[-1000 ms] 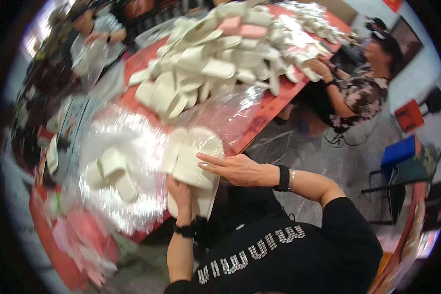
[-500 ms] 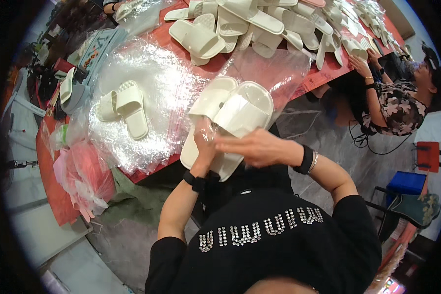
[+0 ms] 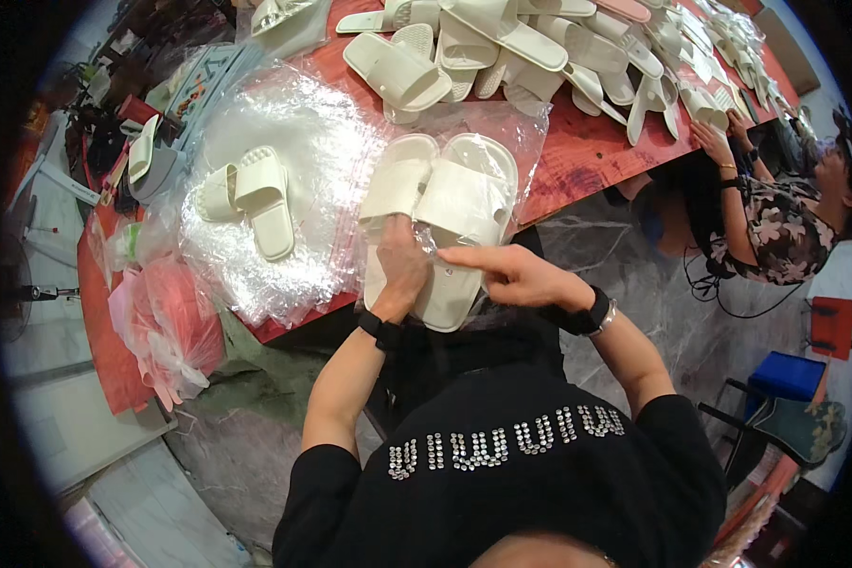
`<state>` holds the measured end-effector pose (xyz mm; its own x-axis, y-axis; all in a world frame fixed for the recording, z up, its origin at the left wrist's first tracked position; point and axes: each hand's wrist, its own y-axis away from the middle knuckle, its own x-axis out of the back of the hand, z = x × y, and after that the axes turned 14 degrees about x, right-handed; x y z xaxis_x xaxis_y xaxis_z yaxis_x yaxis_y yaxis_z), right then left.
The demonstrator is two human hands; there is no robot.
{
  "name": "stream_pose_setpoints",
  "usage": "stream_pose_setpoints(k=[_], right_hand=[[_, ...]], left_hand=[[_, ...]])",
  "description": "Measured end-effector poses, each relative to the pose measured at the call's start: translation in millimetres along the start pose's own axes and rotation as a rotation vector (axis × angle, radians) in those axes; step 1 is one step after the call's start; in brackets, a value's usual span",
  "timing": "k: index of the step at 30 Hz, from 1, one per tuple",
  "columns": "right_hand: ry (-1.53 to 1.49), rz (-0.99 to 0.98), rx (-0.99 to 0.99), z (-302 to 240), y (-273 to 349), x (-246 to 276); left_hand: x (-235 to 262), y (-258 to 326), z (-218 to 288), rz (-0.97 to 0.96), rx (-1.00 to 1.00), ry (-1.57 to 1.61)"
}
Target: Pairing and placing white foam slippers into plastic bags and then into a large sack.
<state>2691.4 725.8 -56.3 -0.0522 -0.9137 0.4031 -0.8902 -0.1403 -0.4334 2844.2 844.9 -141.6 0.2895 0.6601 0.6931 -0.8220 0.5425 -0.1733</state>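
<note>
A pair of cream slide slippers lies side by side at the table's front edge, with a clear plastic bag around their far ends. My left hand is closed at the left slipper, its fingertips hidden at the strap. Beside it, my right hand reaches over the right slipper, index finger stretched toward the gap between the two and the other fingers curled. Crinkled film shows near that fingertip; nothing is visibly held there. Left of the pair, another pair of small slippers rests on a stack of clear bags.
A heap of cream slippers covers the far side of the red table. At the left hangs a pink plastic bag. A person handles slippers at the right. A blue stool stands lower right.
The bagged slippers have come down flatter and slightly nearer me. My left fingers moved in at the strap, and my right hand went from flat, stretched fingers to one pointing finger.
</note>
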Motion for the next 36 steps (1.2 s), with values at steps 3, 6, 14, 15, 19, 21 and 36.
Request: stream_pose_setpoints(k=[3,6,14,15,19,21,36], right_hand=[[-0.275,-0.204,-0.309,-0.2,-7.3,-0.4],[-0.334,-0.369,-0.148,8.5,3.5,-25.4],[0.095,-0.052,-0.045,39.0,31.9,-33.0],[0.398,0.031,-0.099,52.1,56.0,-18.7],[0.614,0.011,-0.079,55.2,83.6,-41.0],[0.552,0.041,-0.137,42.9,94.2,-45.3],[0.496,-0.084,-0.244,40.9,66.1,-50.3]], left_hand=[[-8.7,-8.8,0.9,-0.095,-0.018,-0.023],[-26.8,-24.7,5.7,-0.083,0.101,0.033],[-84.9,-64.4,-59.1,-0.018,-0.089,-0.133],[-89.4,-57.3,-18.0,-0.326,0.136,0.124],[-51.9,-4.4,-50.0,-0.176,-0.284,-0.273],[-14.5,16.5,-45.3,-0.269,-0.547,-0.218],[16.9,24.4,-76.3,-0.071,0.251,0.074]])
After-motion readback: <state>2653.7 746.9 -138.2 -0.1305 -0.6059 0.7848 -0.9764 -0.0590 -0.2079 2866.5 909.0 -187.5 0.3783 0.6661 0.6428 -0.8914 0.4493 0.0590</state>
